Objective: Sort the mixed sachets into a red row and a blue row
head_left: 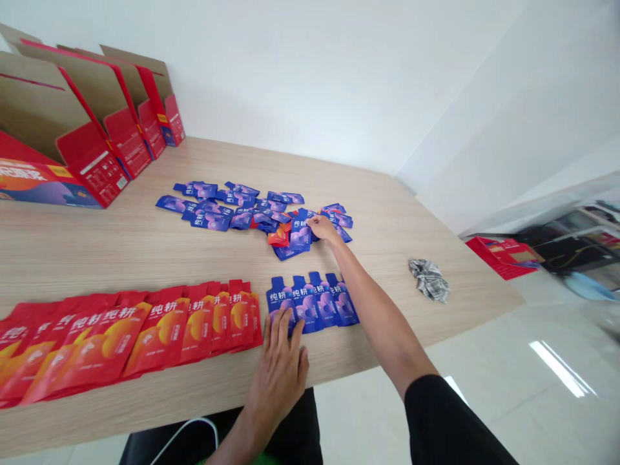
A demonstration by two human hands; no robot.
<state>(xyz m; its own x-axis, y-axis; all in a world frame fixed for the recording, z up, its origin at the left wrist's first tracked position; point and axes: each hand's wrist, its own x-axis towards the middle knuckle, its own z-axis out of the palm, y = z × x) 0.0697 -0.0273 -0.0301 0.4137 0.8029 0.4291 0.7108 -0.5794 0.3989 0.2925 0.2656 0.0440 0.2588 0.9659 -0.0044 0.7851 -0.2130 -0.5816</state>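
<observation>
My right hand reaches to the pile in the middle of the table, its fingers closed on the edge of a blue pouch. Around it lie several loose blue pouches and a red pouch partly covered by them. Nearer to me, several blue pouches overlap in a short row. My left hand lies flat with fingers apart, its fingertips on the lower part of the leftmost pouch in that row. Left of it stretches a long overlapping row of red pouches.
Several open red cardboard boxes stand at the back left by the wall. A crumpled grey-striped wad rests on the right of the wooden table. Beyond the table's right edge is another red box. A white cable hangs near my lap.
</observation>
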